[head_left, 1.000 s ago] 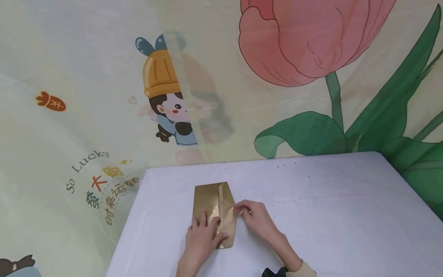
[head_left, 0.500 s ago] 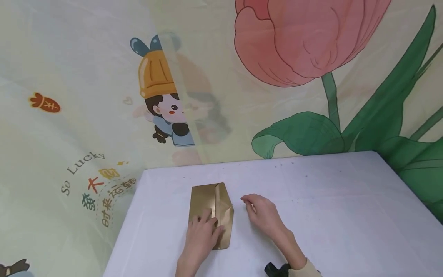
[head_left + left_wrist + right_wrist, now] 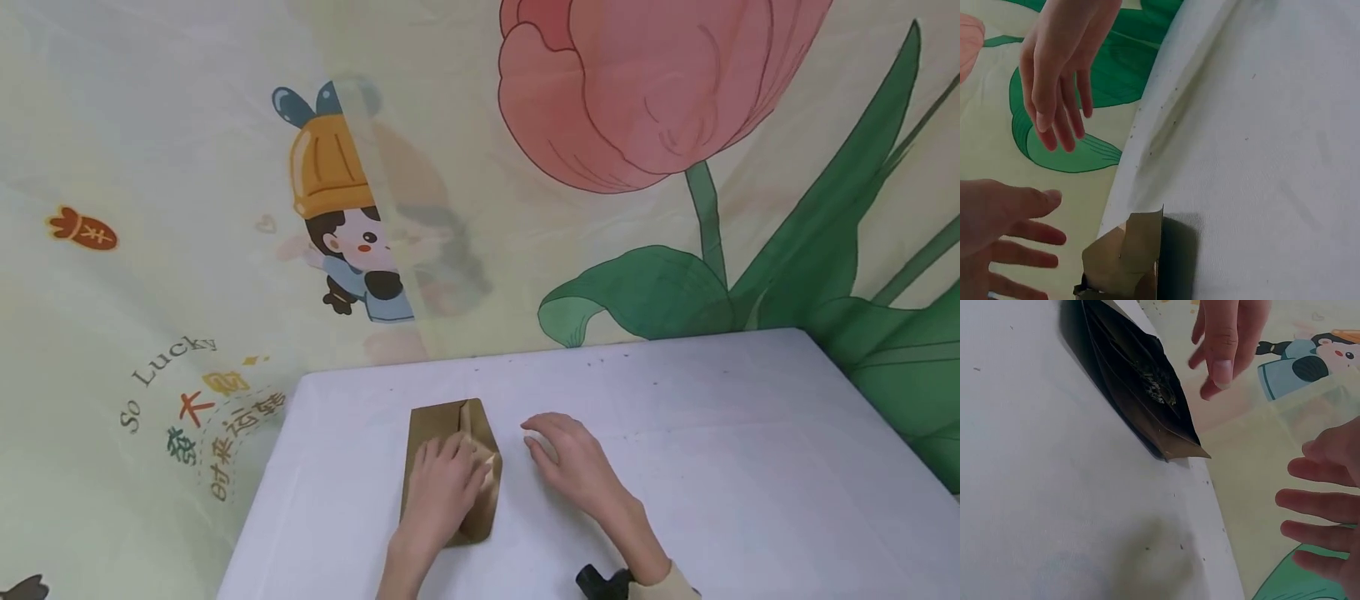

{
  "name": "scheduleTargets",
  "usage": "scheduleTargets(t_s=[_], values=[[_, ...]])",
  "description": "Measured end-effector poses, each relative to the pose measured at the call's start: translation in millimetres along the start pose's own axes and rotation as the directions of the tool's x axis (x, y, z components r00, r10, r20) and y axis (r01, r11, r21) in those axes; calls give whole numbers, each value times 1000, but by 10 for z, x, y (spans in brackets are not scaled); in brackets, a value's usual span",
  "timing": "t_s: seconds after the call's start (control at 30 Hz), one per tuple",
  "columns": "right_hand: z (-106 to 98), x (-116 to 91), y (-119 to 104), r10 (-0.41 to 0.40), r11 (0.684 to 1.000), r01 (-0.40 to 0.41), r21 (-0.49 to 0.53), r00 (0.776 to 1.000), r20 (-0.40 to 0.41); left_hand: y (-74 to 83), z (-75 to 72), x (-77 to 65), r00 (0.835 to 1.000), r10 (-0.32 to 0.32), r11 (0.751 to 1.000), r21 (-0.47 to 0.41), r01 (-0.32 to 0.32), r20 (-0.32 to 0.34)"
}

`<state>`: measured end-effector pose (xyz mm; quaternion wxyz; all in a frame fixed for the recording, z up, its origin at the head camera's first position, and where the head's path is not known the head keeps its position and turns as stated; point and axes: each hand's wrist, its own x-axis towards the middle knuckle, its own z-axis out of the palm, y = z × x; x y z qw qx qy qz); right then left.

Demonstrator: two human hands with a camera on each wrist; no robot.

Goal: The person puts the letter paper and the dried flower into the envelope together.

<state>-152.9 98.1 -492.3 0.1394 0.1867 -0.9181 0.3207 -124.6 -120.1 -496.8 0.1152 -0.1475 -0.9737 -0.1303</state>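
Observation:
A flat gold paper bag [image 3: 429,423] lies on the white-covered table, its folded seam running along the upper side. Over its middle hovers or rests my left hand [image 3: 442,483], fingers loosely extended; in the left wrist view that hand [image 3: 1007,240] has nothing between thumb and fingers. To the right of the bag, a short gap away, my right hand [image 3: 573,458] is held with relaxed, slightly bent fingers around nothing. The right wrist view shows the bag [image 3: 1138,387] gaping at one side, dark inside, with a rough speckled patch within.
The table [image 3: 712,467] has a white cloth with small dark specks toward its back edge. Behind it hangs a printed backdrop [image 3: 645,208] with a tulip and a cartoon figure. A black device [image 3: 602,582] sits at the right wrist by a beige sleeve [image 3: 663,583].
My right hand has left the bag's right edge and drawn away to the right, its fingers loosening. My left hand has slid upward over the bag. The bag's right side now bulges.

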Motion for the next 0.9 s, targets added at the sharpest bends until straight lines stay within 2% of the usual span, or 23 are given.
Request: scheduleTargets(t_s=[0.13,0.27,0.37,0.43,0.5,0.63,0.9], values=[[-69,-17,52,-54,998,54,-42,999,4,-21,15,67,996,91,995,-33,-92,-19],[-128,-26,128,-134,989,135,-60,991,25,-35,17,106,990,120,992,-30,-123,-78],[-166,-34,186,-192,978,193,-73,981,29,-37,7,132,980,146,988,-38,-153,-138],[-180,-42,214,-225,969,226,-101,974,26,-43,-7,146,974,167,984,-39,-174,-154],[-198,-50,231,-242,961,244,-131,970,32,-49,-23,160,972,187,980,-39,-194,-141],[-235,-80,251,-246,954,252,-161,968,57,-67,-48,160,977,203,978,-29,-206,-70],[-272,-124,251,-195,964,210,-166,975,103,-71,-58,157,983,176,983,-36,-178,-51]])
